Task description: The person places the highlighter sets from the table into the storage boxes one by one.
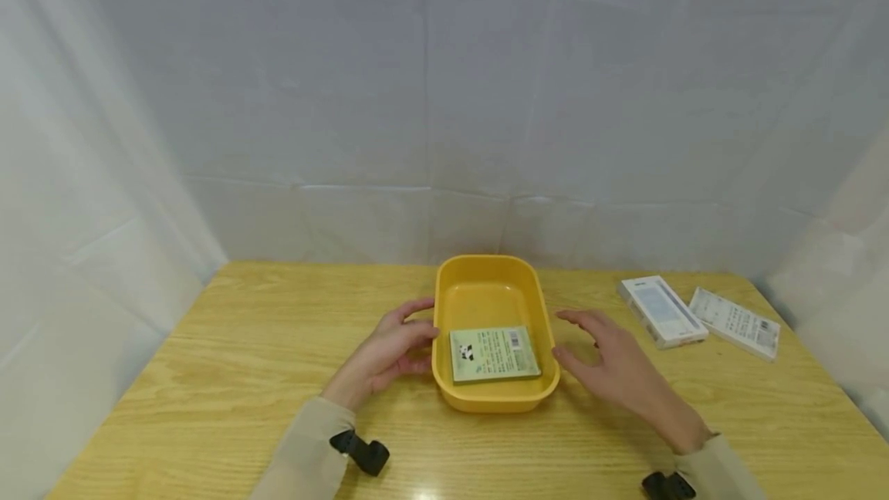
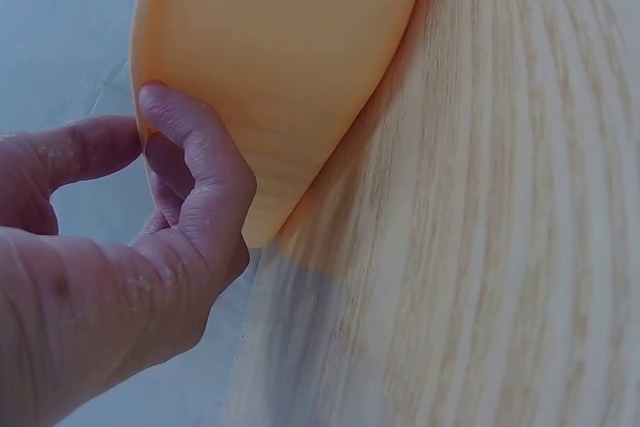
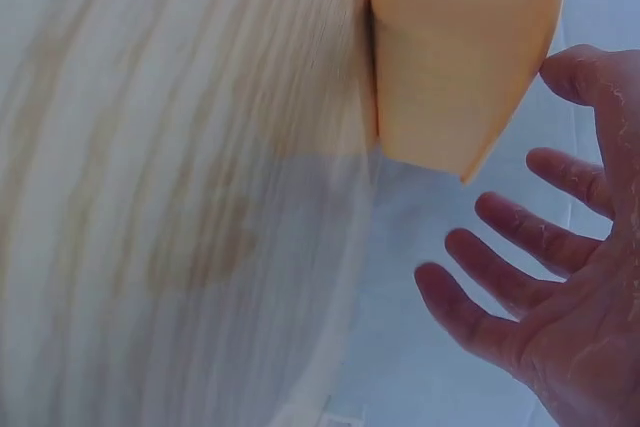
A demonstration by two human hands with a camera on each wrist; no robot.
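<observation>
Tub (image 1: pixel 486 301) takes centre: left hand (image 1: pixel 390 347) touches its rim, gripping or not, can't tell; right hand (image 1: pixel 615 367) spreads wide, thumb at rim; green box (image 1: pixel 495 355) lies inside, near end.

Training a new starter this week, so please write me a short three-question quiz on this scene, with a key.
1. Multiple choice: what lies inside the yellow bin?
a) a metal spoon
b) a green packet with a panda on it
c) a pair of scissors

2. True or false: the white box with the pale blue panel lies inside the bin.

3. Short answer: in its own wrist view, which hand has four fingers spread clear of the bin?

Key
1. b
2. False; that box lies on the wooden table, to the right of the bin.
3. The right hand.
</observation>
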